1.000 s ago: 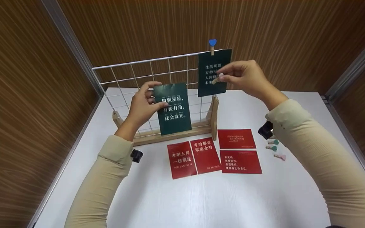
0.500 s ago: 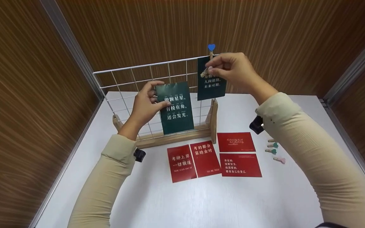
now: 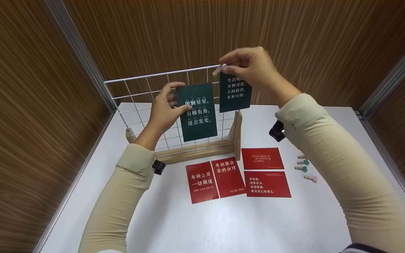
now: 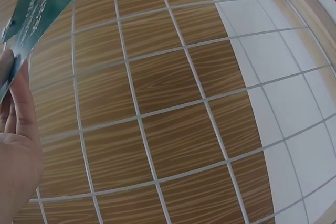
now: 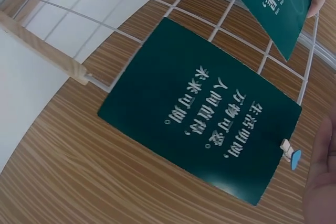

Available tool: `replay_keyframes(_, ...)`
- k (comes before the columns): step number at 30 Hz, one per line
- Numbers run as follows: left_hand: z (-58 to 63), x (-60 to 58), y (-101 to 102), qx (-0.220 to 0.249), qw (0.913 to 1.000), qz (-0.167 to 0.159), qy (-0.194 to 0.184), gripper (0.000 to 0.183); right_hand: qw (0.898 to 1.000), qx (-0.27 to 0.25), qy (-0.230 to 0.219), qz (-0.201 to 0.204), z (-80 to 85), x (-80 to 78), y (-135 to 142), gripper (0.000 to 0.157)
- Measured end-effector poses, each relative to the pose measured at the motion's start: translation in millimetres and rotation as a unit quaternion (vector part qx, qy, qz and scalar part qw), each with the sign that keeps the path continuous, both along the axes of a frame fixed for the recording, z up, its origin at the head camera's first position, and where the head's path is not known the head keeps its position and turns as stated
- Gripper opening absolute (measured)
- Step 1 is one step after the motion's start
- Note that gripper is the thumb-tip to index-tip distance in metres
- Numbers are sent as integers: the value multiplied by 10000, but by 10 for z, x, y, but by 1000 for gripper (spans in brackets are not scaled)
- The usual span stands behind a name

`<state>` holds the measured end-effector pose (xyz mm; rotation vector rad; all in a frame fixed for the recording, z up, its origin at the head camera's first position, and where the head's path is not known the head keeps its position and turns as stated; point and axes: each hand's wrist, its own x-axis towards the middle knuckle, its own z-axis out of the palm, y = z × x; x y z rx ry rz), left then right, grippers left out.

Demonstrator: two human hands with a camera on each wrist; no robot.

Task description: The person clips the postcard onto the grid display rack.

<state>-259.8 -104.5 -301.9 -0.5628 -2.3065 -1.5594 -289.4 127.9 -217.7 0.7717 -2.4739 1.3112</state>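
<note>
My left hand pinches a dark green card by its left edge, thumb over the front. The card, printed in white, stands upright before a white wire grid rack and below its top bar. Between the thumb and fingers of my right hand is a small wooden clothespin, close to the top bar. Behind that hand a second green card hangs at the rack's right end. In the right wrist view a clip with a blue heart sits on its top edge; my hand hides it in the head view.
A wooden base carries the rack. On the white table lie several red cards, just in front of the rack's right half. Further right are several small clothespins, green and pink, beside my right sleeve. Wood-grain panels enclose the table.
My right hand with the clothespin has moved up and left, from in front of the hanging card to the top bar. My left hand has raised its card slightly and shifted it right.
</note>
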Motion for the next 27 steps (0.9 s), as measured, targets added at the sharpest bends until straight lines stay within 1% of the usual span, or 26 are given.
replay_keyframes(3,40,-9,24,2,10000,44,63,52,9999,-41,95,33,-27,-119,1,22)
replay_keyframes(6,60,-27,49,2,9999,79,72,52,9999,-24,148,-9,-31,-175,-13,23)
replay_keyframes(11,88,-41,95,22,9999,106,31,52,9997,30,248,-67,1,-193,-44,24)
replay_keyframes(15,104,-54,118,63,9999,100,68,51,9994,54,310,-111,36,-204,-65,23)
replay_keyframes(23,143,-103,174,193,9996,137,135,50,9987,172,343,-333,108,-230,-90,23)
replay_keyframes(27,140,-130,200,197,9996,139,177,50,9976,361,403,-436,124,-259,-112,23)
